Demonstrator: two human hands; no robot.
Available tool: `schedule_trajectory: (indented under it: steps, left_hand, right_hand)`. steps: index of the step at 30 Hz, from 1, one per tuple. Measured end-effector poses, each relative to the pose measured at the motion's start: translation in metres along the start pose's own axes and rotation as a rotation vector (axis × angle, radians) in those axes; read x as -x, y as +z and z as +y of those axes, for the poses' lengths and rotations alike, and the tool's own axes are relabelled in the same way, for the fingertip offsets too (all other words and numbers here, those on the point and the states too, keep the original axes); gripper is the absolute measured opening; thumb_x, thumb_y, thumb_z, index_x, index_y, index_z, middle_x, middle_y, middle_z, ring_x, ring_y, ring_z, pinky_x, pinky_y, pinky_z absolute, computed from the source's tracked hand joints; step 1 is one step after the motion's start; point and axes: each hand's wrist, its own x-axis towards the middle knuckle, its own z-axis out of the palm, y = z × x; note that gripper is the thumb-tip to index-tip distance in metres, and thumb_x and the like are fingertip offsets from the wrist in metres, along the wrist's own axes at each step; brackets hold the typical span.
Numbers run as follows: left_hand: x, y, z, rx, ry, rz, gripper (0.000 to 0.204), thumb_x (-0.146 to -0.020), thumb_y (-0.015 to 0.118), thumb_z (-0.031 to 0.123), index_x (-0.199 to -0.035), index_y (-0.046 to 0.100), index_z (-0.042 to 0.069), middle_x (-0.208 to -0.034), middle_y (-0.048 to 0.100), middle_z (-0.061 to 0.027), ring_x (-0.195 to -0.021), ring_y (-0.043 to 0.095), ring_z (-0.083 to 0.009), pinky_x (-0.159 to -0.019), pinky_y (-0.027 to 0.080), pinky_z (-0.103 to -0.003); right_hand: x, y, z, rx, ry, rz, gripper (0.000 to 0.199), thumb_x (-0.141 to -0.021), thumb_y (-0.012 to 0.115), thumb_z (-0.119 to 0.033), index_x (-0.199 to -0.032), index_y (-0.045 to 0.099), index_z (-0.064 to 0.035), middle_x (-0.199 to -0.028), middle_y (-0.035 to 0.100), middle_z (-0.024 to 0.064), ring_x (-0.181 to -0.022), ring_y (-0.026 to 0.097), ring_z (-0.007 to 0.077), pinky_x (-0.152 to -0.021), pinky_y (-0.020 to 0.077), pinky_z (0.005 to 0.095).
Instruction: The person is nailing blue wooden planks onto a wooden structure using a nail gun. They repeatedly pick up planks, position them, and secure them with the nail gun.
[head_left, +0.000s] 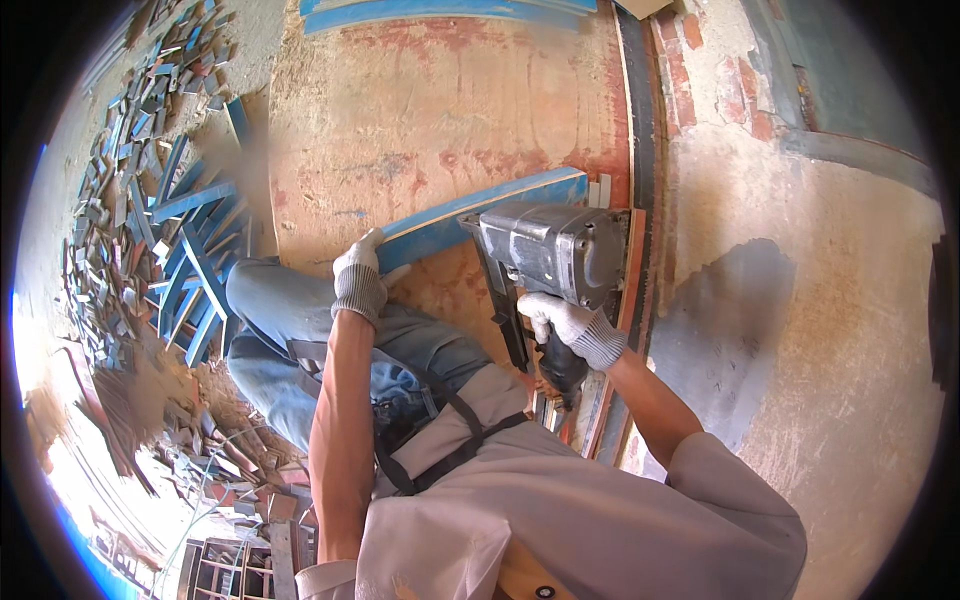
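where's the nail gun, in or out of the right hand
In: the gloved right hand grips the nail gun by its black handle.

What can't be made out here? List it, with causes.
Head view:
- Trigger of the nail gun: hidden behind the right hand.
- Palm of the left hand: hidden by its back.
- Far blue boards: cut by the top edge.
- Scraps: too small to count.

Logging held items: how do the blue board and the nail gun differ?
The blue board is long and slim; the nail gun is bulky. The board is mainly blue; the gun, grey and black. Both are held: the board in the left hand, the gun in the right hand.
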Motion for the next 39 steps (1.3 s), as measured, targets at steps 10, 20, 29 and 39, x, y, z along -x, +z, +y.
schedule_trajectory:
  steps: [10, 20, 29, 39]
  left_hand:
    - [0.000, -0.002, -0.001, 0.012, 0.013, -0.048, 0.039, -0.092, 0.066, 0.025, -0.120, 0.060, -0.002, -0.115, 0.057, -0.0166, -0.100, 0.061, -0.0305, -0.066, 0.065, -0.040]
    - [0.000, 0.008, -0.015, 0.067, -0.032, -0.032, 0.037, -0.094, 0.064, 0.023, -0.120, 0.059, -0.002, -0.113, 0.057, -0.0170, -0.097, 0.062, -0.0299, -0.067, 0.065, -0.042]
    - [0.003, 0.013, -0.012, 0.069, -0.039, -0.012, 0.032, -0.092, 0.064, 0.023, -0.111, 0.064, -0.003, -0.108, 0.061, -0.0150, -0.092, 0.063, -0.0261, -0.066, 0.064, -0.038]
    - [-0.030, 0.000, -0.026, -0.081, 0.040, 0.023, 0.028, -0.090, 0.066, 0.022, -0.107, 0.065, 0.000, -0.094, 0.065, -0.0129, -0.080, 0.066, -0.0249, -0.066, 0.063, -0.043]
  right_hand:
    - [-0.007, 0.005, 0.001, -0.143, 0.049, 0.084, 0.035, -0.087, 0.068, -0.012, -0.120, 0.064, -0.0018, -0.070, 0.057, 0.0019, -0.050, 0.051, 0.0114, -0.048, 0.0450, 0.0271]
    - [-0.007, 0.026, -0.002, 0.022, -0.043, 0.002, 0.017, -0.092, 0.067, -0.020, -0.086, 0.064, -0.0050, -0.061, 0.056, 0.0010, -0.049, 0.053, 0.0113, -0.049, 0.0441, 0.0286]
    - [-0.020, 0.021, 0.020, 0.051, -0.041, -0.026, 0.037, -0.094, 0.063, -0.016, -0.127, 0.060, -0.0013, -0.073, 0.060, 0.0021, -0.052, 0.054, 0.0098, -0.049, 0.0436, 0.0262]
    - [-0.020, 0.036, 0.016, 0.517, -0.291, -0.044, 0.022, -0.091, 0.068, -0.024, -0.108, 0.062, -0.0104, -0.093, 0.062, 0.0059, -0.082, 0.060, 0.0210, -0.071, 0.0480, 0.0379]
